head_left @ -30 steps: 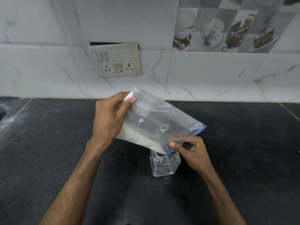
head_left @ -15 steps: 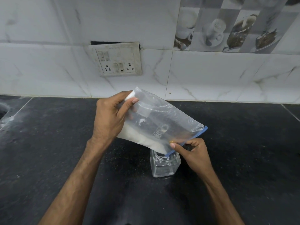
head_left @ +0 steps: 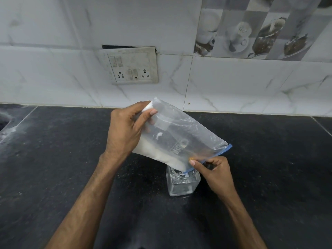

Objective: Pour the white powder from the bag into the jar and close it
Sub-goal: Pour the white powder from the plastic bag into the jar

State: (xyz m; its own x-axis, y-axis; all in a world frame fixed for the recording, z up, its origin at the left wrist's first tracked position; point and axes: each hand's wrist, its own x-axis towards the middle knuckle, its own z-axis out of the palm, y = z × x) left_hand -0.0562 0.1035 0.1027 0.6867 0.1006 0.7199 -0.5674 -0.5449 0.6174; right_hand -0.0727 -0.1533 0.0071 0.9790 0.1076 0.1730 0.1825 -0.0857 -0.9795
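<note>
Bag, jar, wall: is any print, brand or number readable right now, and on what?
No text can be read.
Bag: a grey printed mark on the clear plastic, too blurred to read.
Jar: a small dark label shows through the mouth, too small to read.
Switch plate: sockets and switches only, no lettering visible.
Picture tile: cups and dishes, no words.

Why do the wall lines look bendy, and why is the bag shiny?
In the head view, the wide lens curves the tile lines near the edges; the bag catches white light on its crinkles; the jar is see-through, so it looks faint against the dark counter; the right hand pinching the bag's blue edge looks slightly blurred, the left hand sharper.
</note>
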